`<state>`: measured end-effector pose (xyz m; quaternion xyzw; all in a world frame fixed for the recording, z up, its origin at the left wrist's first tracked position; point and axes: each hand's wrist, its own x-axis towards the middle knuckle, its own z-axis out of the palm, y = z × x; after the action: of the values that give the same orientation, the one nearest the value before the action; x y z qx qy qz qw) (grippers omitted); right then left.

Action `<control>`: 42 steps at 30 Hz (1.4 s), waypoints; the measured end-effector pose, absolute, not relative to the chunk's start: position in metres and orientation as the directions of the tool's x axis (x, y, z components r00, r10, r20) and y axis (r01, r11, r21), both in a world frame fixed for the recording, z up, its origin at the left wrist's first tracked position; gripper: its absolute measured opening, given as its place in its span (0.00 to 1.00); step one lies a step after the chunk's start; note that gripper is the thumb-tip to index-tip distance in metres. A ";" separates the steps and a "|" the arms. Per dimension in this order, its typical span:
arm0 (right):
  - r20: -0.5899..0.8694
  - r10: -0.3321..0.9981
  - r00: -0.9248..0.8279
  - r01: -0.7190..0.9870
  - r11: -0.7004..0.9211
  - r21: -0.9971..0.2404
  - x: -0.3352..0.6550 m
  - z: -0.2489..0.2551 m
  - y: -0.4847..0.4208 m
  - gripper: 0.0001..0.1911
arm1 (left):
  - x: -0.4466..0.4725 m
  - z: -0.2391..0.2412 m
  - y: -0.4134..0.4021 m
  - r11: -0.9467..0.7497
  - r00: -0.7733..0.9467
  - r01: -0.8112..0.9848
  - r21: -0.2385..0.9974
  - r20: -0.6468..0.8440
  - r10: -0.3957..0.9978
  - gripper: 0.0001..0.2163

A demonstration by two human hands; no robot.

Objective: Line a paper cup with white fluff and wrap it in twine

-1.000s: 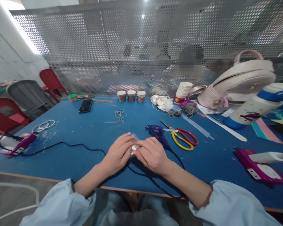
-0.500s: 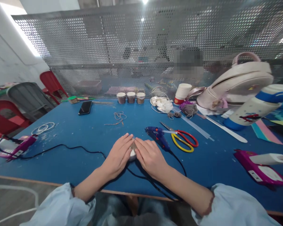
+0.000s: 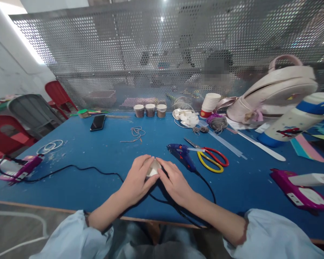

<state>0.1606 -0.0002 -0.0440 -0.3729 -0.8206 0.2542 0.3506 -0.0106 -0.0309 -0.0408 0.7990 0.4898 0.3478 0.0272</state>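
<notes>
Between both palms is a small cup (image 3: 153,168), mostly covered by my fingers; its pale inside shows in the gap. My left hand (image 3: 138,176) curves round its left side, and my right hand (image 3: 175,180) does the same on the right, with the fingertips of both close together at the far side. A blue glue gun (image 3: 181,155) lies just beyond my right hand, its black cord running under my wrists. Scissors (image 3: 210,160) with red and yellow handles rest beside the glue gun.
Three small cups (image 3: 150,110) stand at the back near a perforated metal screen (image 3: 118,54). A stack of paper cups (image 3: 211,102), grey yarn (image 3: 218,124), a backpack (image 3: 275,93) and a bottle (image 3: 291,122) are to the right. A phone (image 3: 97,123) lies left; power strips (image 3: 299,190) flank both sides.
My hands have shifted slightly, with fingers more bent round the cup and wrists a little apart. More of the cup's white inside now shows. The camera view has moved slightly.
</notes>
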 end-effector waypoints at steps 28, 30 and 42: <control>0.536 0.624 -0.568 0.178 0.729 -0.660 0.139 -0.049 0.021 0.34 | -0.030 -0.033 -0.045 -0.470 0.179 0.519 0.714 0.446 0.877 0.20; 0.549 0.609 -0.572 0.166 0.742 -0.649 0.139 -0.051 0.022 0.35 | -0.038 -0.032 -0.047 -0.487 0.178 0.541 0.686 0.472 0.863 0.15; 0.527 0.595 -0.607 0.127 0.728 -0.674 0.141 -0.049 0.023 0.31 | -0.067 -0.026 -0.034 -0.789 0.504 0.594 0.157 0.692 0.517 0.06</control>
<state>0.1414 0.0232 -0.0493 -0.2137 -0.8444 0.3007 0.3884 -0.0667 -0.0339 -0.0258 0.8656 0.3210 0.3810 -0.0509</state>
